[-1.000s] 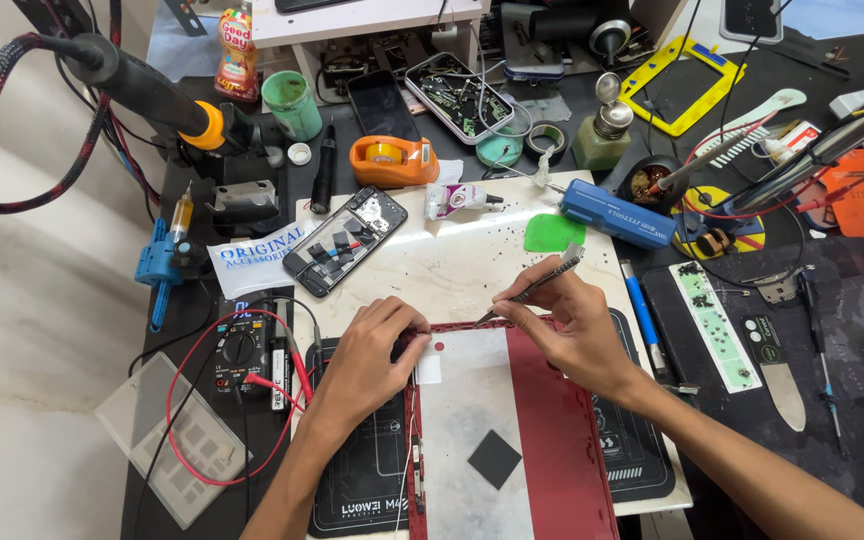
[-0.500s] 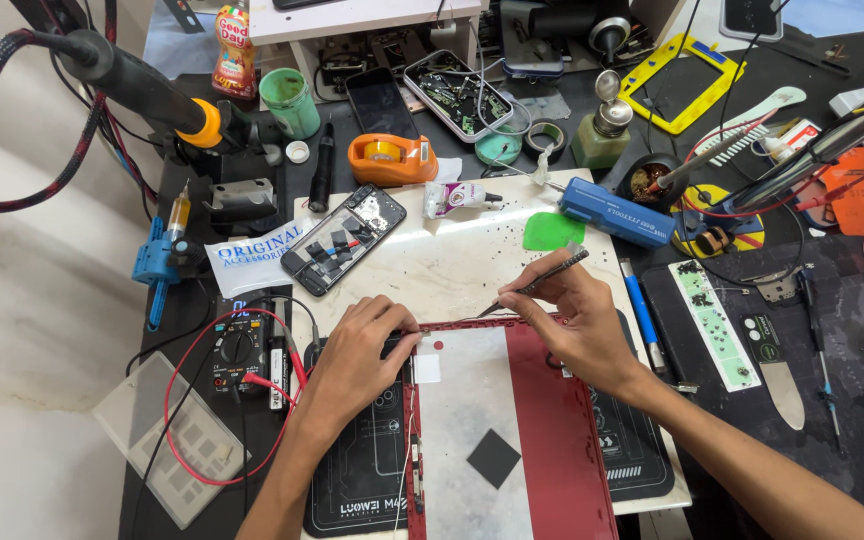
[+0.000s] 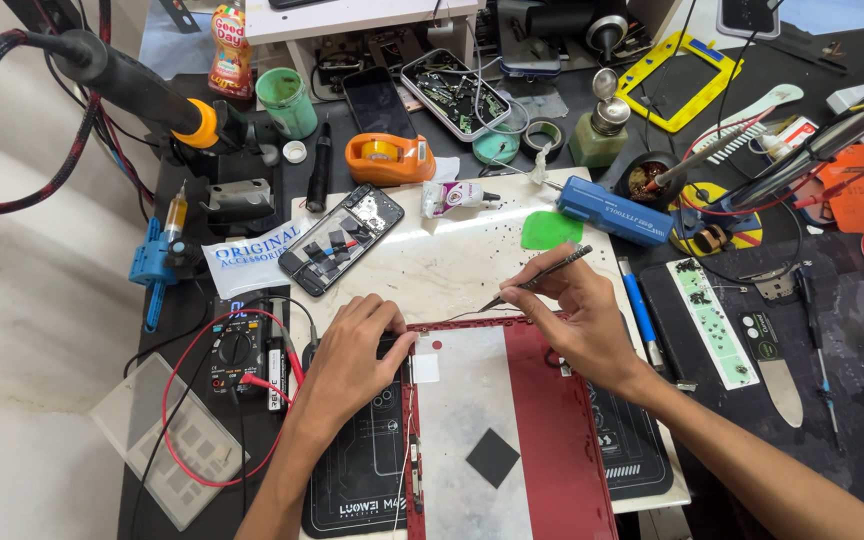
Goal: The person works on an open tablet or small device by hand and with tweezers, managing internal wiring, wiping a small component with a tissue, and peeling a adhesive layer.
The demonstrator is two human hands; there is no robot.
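Note:
A red tablet back cover (image 3: 552,440) with a grey-white inner panel and a small black square lies on a black work mat (image 3: 362,470). My left hand (image 3: 352,355) rests on the cover's upper left corner, fingers curled against its edge. My right hand (image 3: 577,320) pinches a pair of slim metal tweezers (image 3: 537,278), their tip pointing left and down near the cover's top edge. A thin strip seems to run from the tip along that edge.
An opened phone (image 3: 342,240) lies on the white slab behind. An orange tape dispenser (image 3: 389,158), a blue tool (image 3: 614,210), a green pick (image 3: 550,230), a multimeter with red leads (image 3: 237,350), a soldering handle (image 3: 137,85) and a green cup (image 3: 287,100) crowd the bench.
My right hand has lifted the tweezers slightly up and away from the cover's top edge. My left hand stays on the upper left corner.

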